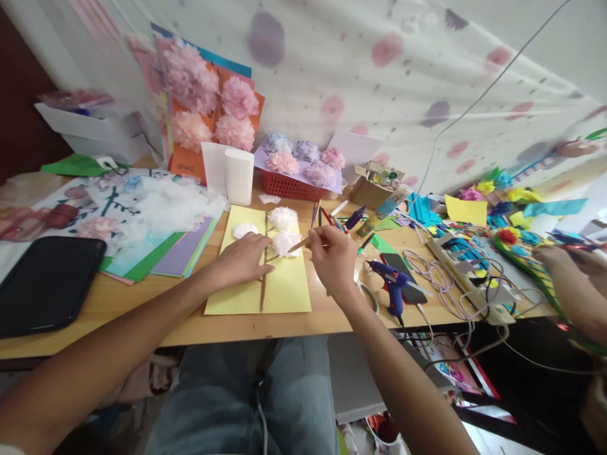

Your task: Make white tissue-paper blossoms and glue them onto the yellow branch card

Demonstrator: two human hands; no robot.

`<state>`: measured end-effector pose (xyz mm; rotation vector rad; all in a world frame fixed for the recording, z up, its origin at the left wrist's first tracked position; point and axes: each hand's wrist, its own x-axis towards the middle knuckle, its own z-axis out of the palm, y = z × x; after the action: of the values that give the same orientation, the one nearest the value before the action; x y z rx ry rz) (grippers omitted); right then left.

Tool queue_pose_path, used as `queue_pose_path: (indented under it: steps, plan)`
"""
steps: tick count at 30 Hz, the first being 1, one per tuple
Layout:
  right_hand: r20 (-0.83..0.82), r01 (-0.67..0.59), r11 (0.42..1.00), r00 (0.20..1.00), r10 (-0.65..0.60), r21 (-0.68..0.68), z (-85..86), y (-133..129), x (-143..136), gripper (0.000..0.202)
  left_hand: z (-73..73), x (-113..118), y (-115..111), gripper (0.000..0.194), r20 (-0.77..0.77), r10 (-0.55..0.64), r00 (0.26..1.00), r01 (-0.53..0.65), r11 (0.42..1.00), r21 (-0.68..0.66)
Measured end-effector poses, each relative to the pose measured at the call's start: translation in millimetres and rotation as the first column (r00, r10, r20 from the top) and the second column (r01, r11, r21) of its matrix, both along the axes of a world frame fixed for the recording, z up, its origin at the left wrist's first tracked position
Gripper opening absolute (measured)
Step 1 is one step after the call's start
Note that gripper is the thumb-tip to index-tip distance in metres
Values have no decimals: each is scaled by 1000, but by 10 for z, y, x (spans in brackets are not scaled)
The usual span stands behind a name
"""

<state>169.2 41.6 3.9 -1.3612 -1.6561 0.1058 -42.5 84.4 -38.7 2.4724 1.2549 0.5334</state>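
A yellow sheet (287, 287) lies on the wooden table with a brown line drawn down it. Two fluffy white paper flowers (283, 218) sit on its upper right part, and a flatter white piece (245, 230) lies at upper left. My left hand (243, 260) rests on the sheet with its fingers apart, holding nothing. My right hand (332, 256) is closed around a thin brown pencil (298, 245), whose tip is at the lower white flower.
A blue glue gun (394, 287), a phone (403, 278) and a power strip (469, 284) with tangled cables lie right. A black tray (47, 284) is left. A red basket (296, 187) stands behind. Another person's hands (564, 272) are at far right.
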Motion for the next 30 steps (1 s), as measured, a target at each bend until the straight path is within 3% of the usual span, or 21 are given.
queue_pose_path:
  steps: [10,15,21,25,30]
  plan:
    - [-177,71,995,983,-58,69,-49,-85,20,27,63,8,-37,41,-34,25,999,-25,1000,-8]
    - [-295,224,960,941,-168,166,-28,-216,107,29,102,12,-61,52,-96,15,995,-17,1000,-22]
    - [-423,258,957,888,-181,133,-11,-371,115,29,141,14,-67,55,-138,31,990,-37,998,-45]
    - [-616,281,953,773,-153,116,10,-547,101,30,171,52,-83,55,35,30,999,-31,999,31]
    - [-771,279,958,623,-132,61,14,-777,74,29,321,238,-347,33,366,-211,906,133,965,226]
